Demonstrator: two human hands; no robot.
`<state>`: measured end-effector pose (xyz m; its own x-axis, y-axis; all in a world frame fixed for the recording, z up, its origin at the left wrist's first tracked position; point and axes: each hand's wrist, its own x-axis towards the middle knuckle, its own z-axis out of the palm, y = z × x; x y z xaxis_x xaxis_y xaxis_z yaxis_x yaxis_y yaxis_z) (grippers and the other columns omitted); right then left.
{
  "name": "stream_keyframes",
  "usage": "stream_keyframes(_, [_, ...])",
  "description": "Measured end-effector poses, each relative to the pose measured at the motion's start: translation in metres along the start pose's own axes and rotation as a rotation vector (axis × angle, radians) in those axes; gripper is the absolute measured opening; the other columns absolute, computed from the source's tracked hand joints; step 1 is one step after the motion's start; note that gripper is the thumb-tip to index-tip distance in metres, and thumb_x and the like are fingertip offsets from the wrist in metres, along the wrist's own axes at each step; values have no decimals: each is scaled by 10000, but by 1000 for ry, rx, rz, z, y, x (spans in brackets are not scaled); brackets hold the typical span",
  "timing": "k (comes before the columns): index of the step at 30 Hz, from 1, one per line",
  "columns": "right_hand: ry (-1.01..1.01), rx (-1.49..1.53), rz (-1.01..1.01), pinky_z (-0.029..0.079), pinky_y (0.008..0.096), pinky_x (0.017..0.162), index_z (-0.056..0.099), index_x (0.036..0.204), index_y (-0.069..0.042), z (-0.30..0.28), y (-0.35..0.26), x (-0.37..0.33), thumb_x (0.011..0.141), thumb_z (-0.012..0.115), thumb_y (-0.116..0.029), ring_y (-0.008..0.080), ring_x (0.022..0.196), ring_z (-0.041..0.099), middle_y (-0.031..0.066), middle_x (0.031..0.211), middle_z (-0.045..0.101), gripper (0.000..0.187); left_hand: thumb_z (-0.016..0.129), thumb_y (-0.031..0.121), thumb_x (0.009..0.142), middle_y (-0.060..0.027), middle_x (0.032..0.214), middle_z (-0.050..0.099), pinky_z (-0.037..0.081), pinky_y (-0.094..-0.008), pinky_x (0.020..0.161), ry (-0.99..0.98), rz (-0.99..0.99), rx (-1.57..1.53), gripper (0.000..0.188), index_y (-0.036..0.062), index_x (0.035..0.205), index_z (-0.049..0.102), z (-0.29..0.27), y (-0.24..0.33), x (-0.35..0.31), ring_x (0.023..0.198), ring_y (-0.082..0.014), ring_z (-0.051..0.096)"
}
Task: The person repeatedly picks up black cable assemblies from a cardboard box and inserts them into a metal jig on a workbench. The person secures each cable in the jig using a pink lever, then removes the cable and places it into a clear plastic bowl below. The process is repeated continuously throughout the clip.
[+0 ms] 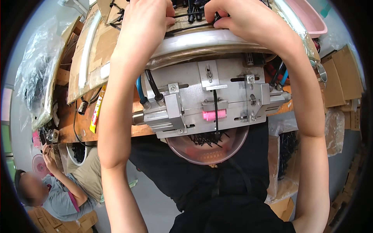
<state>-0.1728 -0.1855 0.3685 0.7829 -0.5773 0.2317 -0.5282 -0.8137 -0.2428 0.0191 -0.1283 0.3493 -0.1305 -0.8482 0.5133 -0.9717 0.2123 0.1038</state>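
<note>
Both hands are at the top edge of the head view, over a cardboard-covered ledge [105,40] with black parts [190,9] on it. The fingers of my left hand [151,15] curl at one end of a thin black rod [186,15]; part of this hand is cut off. My right hand [235,15] pinches thumb against finger at the end of another thin black rod [190,28]. Below stands a metal fixture [194,93] with a cylinder at each side. A black rod [216,106] lies across it, beside a pink cylindrical piece [214,115].
Under the fixture, a translucent bowl [194,157] holds several black rods. A white padded strip [210,38] edges the ledge. Hoses [154,85] rise from the fixture. A pink tub [309,17] stands at the far right, and a co-worker [64,194] sits at the lower left.
</note>
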Motion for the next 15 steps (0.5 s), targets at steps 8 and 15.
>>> stream_keyframes(8, [458,-90,-214,490,309,743,672,921,-10,-10,38,-35,865,625,-26,228,810,611,93,863,646,75,629,36,868,-110,911,643,463,-355,727,128,-128,-141,127,51,995,623,-8,20,-38,789,-290,593])
stream_keyframes(15, [649,467,84,467,198,634,642,1053,24,-29,26,-80,954,565,-46,105,715,587,26,790,633,143,622,-52,842,-102,893,640,490,-315,707,266,64,-64,252,55,1063,681,-13,46,-81,791,-227,627])
